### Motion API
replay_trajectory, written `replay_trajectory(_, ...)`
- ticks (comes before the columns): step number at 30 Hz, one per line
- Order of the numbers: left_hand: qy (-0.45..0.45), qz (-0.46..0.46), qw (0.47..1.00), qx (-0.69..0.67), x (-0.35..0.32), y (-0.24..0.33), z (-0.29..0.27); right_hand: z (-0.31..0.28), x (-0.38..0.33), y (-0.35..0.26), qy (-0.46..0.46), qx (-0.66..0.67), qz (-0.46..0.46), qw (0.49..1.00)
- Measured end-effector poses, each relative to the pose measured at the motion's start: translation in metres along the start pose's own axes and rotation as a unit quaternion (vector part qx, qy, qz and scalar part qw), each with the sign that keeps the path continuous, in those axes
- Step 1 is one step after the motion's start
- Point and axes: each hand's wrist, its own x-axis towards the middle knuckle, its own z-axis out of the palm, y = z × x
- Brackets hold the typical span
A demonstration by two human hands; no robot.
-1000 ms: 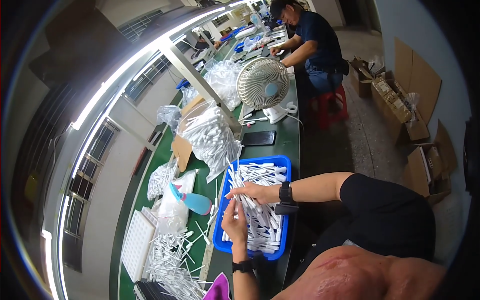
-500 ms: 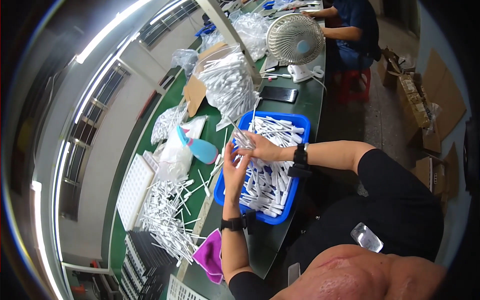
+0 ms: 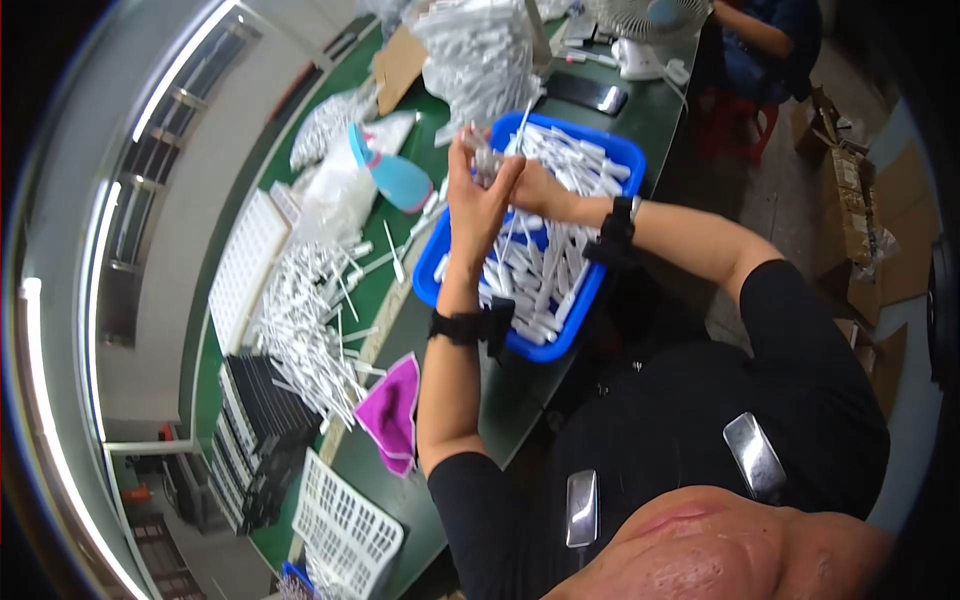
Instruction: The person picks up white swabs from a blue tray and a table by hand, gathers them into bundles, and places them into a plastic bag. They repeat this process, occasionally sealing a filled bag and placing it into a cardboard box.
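Both my hands come together over the far left part of a blue plastic tray (image 3: 622, 152) filled with white stick-like pieces (image 3: 548, 270), each thin with a thicker end. A small bunch of these white sticks (image 3: 486, 166) is gripped between them. My left hand (image 3: 478, 205) has its fingers around the near side of the bunch, thumb toward the right. Closed against the bunch from the right is my right hand (image 3: 540, 190), its fingers partly hidden behind the left. Exactly how each finger grips cannot be made out.
Left of the tray lie a blue spray bottle (image 3: 398, 182), a heap of loose white sticks (image 3: 310, 310) and a purple cloth (image 3: 392, 415). Beyond are a bulging plastic bag (image 3: 480, 65), a phone (image 3: 588, 94) and a fan (image 3: 645, 50). A person (image 3: 765, 45) sits farther off.
The view has tilted, so the table things appear higher. My left hand has turned and closed more around the bunch, which stays between both hands. A white perforated tray shows more fully below.
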Motion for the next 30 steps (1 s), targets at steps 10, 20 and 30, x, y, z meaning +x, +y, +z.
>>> replay_trajectory(10, -0.028, -0.184, 0.982, -0.039, -0.024, -0.048, -0.020, -0.018, 0.010, -0.013, 0.077, 0.254, 0.207, 0.942)
replay_trajectory(20, -0.040, -0.145, 0.989, 0.018, -0.021, -0.070, -0.006, -0.009, 0.017, -0.035, 0.128, 0.464, 0.274, 0.833)
replay_trajectory(30, -0.265, -0.263, 0.927, -0.034, 0.008, -0.009, -0.008, -0.005, 0.015, -0.023, 0.108, 0.514, 0.341, 0.780)
